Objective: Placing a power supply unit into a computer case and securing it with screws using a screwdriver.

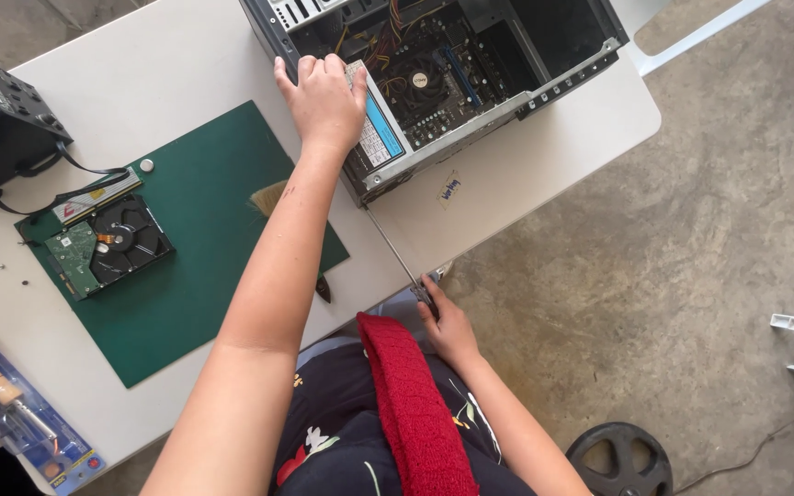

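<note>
- Hands work at an open PC case [470, 92] lying on its side at the far edge of a white table [186, 64].
- Left hand [323, 96] rests palm down on the case's near wall, fingers spread and loose, gripping nothing.
- Right hand [448, 326] is clenched around the handle of a long screwdriver [395, 253], just off the table's near edge.
- Screwdriver shaft slants up and its tip meets the case's lower corner.
- Green mat [195, 285] lies left of the case, under the left forearm.
- Opened hard drive [107, 243] sits on the mat's left part, well apart from both hands.
- Red scarf [411, 404] hangs down the person's front.
</note>
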